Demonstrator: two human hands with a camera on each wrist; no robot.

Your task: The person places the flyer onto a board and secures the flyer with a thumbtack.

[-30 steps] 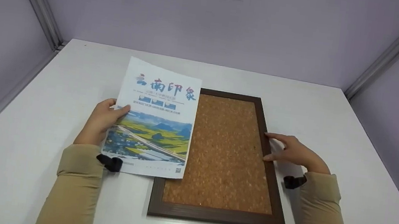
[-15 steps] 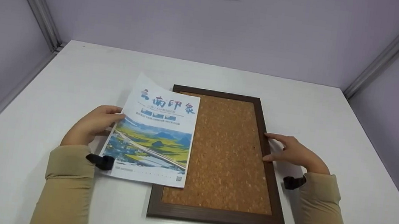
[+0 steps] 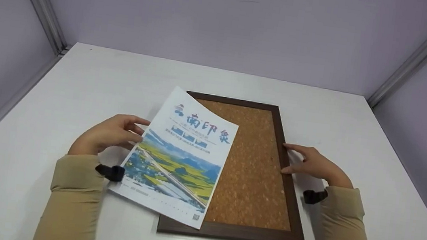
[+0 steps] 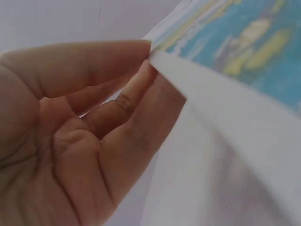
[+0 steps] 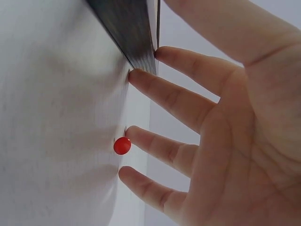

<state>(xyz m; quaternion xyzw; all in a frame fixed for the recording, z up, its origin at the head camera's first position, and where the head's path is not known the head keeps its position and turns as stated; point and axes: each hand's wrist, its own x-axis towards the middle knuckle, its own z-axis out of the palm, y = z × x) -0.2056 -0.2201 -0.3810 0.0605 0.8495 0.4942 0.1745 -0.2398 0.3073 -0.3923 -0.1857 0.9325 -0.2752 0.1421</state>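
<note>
A white counter [image 3: 58, 88] is filling the space between plain lilac walls, and a cork board [image 3: 256, 170] in a dark wooden frame is lying flat near its middle. A printed poster [image 3: 180, 154] is sitting skewed over the board's left part, its near left corner hanging over the bare counter.

The step in hand looks like laying the poster onto the cork. The left hand [image 3: 107, 135] is pinching the sheet's left edge, thumb on top and fingers [image 4: 117, 108] underneath, so the paper is bowing upward there. The right hand [image 3: 312, 162] is resting relaxed against the frame's right rail, its fingers [image 5: 169, 96] straight and touching the wood, gripping nothing. A small red pin [image 5: 122, 145] is lying on the counter just beside those fingertips.

Next, the sheet probably needs turning square with the frame and sliding right until it is lying inside the rails, then flattening. The right hand seems placed to steady the board; both forearms are coming in low from the near edge.
</note>
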